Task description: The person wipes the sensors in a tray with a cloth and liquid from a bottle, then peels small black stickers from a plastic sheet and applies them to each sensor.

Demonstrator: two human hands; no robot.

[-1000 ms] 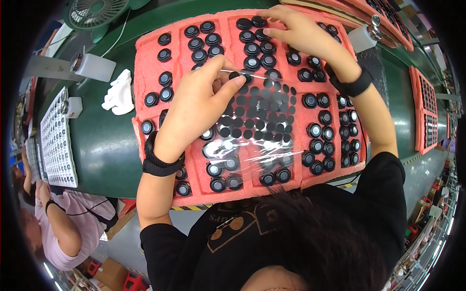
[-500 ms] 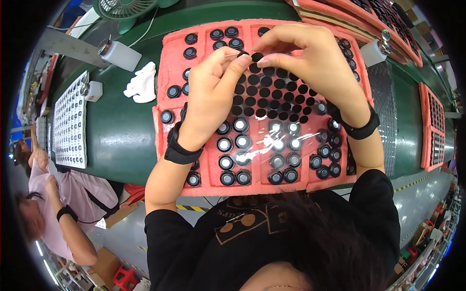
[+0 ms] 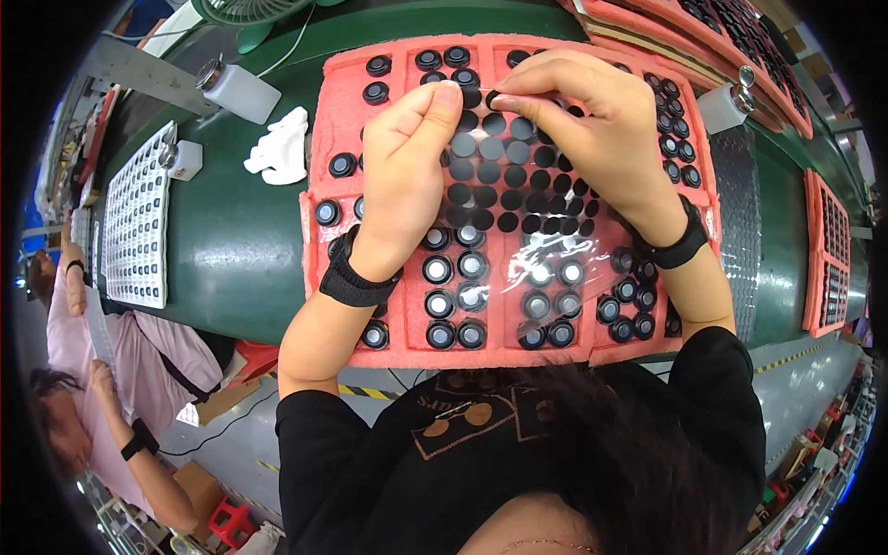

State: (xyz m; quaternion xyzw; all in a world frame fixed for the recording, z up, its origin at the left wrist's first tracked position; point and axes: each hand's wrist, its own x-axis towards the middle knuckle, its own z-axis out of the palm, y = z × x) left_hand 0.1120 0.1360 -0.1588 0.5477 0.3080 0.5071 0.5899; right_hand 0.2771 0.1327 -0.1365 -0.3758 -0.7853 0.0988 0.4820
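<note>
A clear plastic sheet [image 3: 546, 252] with rows of round black stickers [image 3: 487, 172] hangs between my hands, tilted over a pink foam tray [image 3: 412, 359]. My left hand [image 3: 407, 157] pinches its upper left edge between thumb and forefinger. At the top row, my right hand [image 3: 592, 111] has thumb and forefinger closed on one black sticker [image 3: 495, 98], which still seems to touch the sheet. Beneath, round black parts with pale centres [image 3: 437, 269] fill the tray's compartments; some show through the clear plastic, others are hidden by my hands.
White bottles with metal tops [image 3: 239, 91] stand left and right of the tray. A white glove [image 3: 279, 148] and a white tray of small parts [image 3: 139, 231] lie on the green bench [image 3: 222, 231]. More foam trays [image 3: 826, 250] sit at right. A co-worker [image 3: 111, 388] holds a strip at left.
The sheet has tilted, so several stickers look greyer. My fingertips have drawn slightly apart, and my right fingers have closed on a sticker. The co-worker's hands have spread along a strip.
</note>
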